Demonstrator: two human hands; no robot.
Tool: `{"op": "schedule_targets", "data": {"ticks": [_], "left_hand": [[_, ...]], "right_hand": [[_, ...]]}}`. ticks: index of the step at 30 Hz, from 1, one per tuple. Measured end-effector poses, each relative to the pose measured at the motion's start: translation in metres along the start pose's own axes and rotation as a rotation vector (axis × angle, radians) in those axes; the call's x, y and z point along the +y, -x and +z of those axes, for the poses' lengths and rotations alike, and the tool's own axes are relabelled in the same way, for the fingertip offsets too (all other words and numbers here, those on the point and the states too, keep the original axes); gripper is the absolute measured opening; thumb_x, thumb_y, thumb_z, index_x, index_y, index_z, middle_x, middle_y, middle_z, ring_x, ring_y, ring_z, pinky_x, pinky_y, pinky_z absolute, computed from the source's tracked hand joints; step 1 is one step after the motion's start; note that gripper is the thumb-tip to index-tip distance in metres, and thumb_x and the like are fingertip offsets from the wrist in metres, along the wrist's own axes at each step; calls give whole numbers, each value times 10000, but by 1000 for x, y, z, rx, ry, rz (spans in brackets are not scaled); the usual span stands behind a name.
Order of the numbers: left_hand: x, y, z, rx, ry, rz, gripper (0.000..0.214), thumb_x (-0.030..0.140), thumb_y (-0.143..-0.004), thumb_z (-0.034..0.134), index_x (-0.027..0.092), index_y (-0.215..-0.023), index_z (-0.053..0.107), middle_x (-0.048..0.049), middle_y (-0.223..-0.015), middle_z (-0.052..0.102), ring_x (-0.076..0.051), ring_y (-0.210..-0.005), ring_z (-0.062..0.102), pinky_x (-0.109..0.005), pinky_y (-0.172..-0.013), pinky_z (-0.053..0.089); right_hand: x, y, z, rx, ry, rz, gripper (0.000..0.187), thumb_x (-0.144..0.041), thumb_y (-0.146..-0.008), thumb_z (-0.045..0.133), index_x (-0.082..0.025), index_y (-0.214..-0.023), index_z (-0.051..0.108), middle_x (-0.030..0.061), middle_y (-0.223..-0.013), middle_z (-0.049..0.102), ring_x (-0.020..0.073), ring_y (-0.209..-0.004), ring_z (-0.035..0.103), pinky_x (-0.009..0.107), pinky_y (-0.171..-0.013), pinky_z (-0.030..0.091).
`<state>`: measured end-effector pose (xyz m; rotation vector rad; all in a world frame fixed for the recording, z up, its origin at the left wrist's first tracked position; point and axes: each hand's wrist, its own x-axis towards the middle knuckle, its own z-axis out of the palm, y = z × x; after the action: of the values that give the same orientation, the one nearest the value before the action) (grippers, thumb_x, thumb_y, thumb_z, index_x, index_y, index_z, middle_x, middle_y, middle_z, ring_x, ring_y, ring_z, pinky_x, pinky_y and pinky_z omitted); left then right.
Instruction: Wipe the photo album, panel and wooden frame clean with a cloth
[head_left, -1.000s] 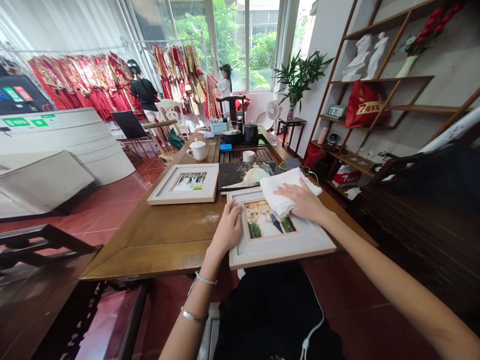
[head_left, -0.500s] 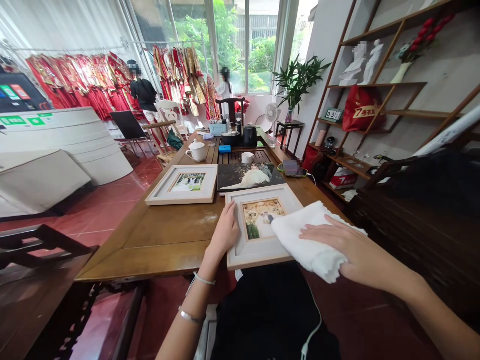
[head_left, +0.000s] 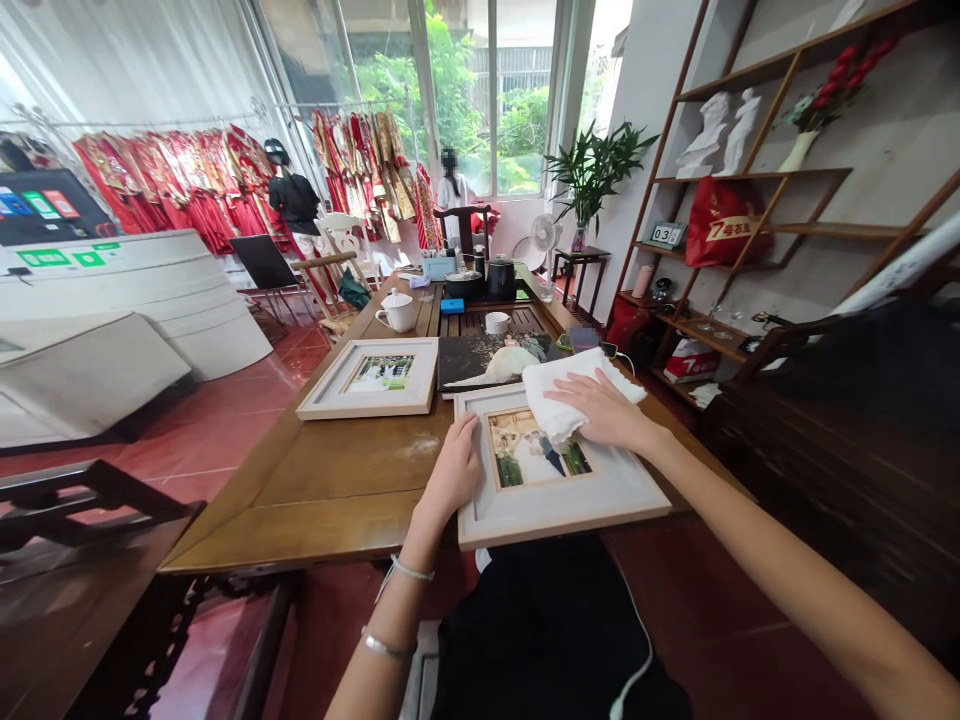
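Near the table's front edge lies a picture frame [head_left: 555,510] with a pale wooden border and a wedding photo [head_left: 525,455] inside. My left hand [head_left: 455,460] is closed around its left side, thumb on top. My right hand [head_left: 604,405] holds a folded white cloth [head_left: 559,385] against the frame's upper right part, fingers stretched over the cloth. The cloth covers that corner and a bit of the photo. To the left, a second framed photo [head_left: 367,405] lies flat. Behind both is a dark unframed photo print [head_left: 469,365], partly under the cloth.
On the wooden table [head_left: 322,490] stand a lidded white cup [head_left: 397,310], a small white cup [head_left: 496,322], a blue box [head_left: 452,306] and a black kettle [head_left: 500,275]. A phone [head_left: 581,340] with a cable lies at the right edge. Two people stand by red garments [head_left: 172,185].
My right hand has slid the cloth up and to the left, from the frame's right edge onto its upper right part. More of the photo shows. My left hand keeps its grip.
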<state>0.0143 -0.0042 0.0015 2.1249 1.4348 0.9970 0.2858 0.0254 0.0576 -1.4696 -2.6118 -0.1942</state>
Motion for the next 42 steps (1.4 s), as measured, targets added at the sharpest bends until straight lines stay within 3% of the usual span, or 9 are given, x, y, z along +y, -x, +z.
{"op": "schedule_targets", "data": {"ticks": [5,13,17,20,25,33,38,42], "left_hand": [[0,-1,2,24,5,-10,469,64,-837,331,96,-1276,493,-170,-1413,443,-238,-1355,367,-452,-1157,257],[-4,-1,5,64,15,6,474,53,-825,335,109,-1264,503,-158,-1398,459,-233,-1342,387,-447,-1153,267],[-1,-1,3,35,4,-4,483,43,-819,333,84,-1274,492,-173,-1408,445,-237,-1352,372,-447,-1154,265],[0,-1,2,13,1,-2,483,42,-820,332,76,-1275,493,-181,-1409,442,-241,-1353,369,-449,-1152,270],[-2,-1,2,15,18,8,473,44,-821,345,103,-1260,511,-167,-1402,456,-240,-1365,352,-459,-1153,261],[0,-1,1,-4,35,-3,465,46,-826,334,107,-1245,525,-163,-1387,475,-240,-1380,327,-473,-1154,251],[1,-1,0,-7,50,-13,481,37,-808,350,113,-1249,526,-161,-1399,462,-240,-1380,328,-470,-1159,241],[2,-2,1,-2,43,-21,479,37,-807,342,87,-1248,523,-176,-1387,469,-240,-1373,339,-461,-1161,238]], "right_hand": [[-22,10,-5,-96,-110,-119,797,-34,-565,462,-234,-1334,509,73,-1439,446,277,-1376,292,580,-1117,80],[-53,72,-37,-250,-446,-288,734,-45,-634,426,-258,-1332,511,17,-1410,484,216,-1352,353,515,-1151,83],[-51,100,-51,-262,-435,-249,824,-23,-582,404,-293,-1357,478,-6,-1433,454,222,-1359,340,532,-1149,89],[-45,108,-48,-186,-308,-143,850,-21,-556,397,-325,-1344,487,-15,-1424,466,245,-1372,312,589,-1130,74],[-32,82,-25,-72,-81,2,789,-42,-553,429,-265,-1302,537,40,-1401,497,286,-1368,302,630,-1106,75],[-26,1,-8,-103,44,123,709,-92,-692,459,-196,-1393,430,105,-1448,427,356,-1378,239,639,-1090,72],[-38,-30,-11,-160,35,82,695,-105,-732,484,-205,-1415,405,147,-1422,440,404,-1346,274,636,-1065,137],[-54,-23,-19,-224,-35,-112,687,-92,-710,488,-219,-1384,452,142,-1397,471,378,-1328,320,615,-1053,189]]}}
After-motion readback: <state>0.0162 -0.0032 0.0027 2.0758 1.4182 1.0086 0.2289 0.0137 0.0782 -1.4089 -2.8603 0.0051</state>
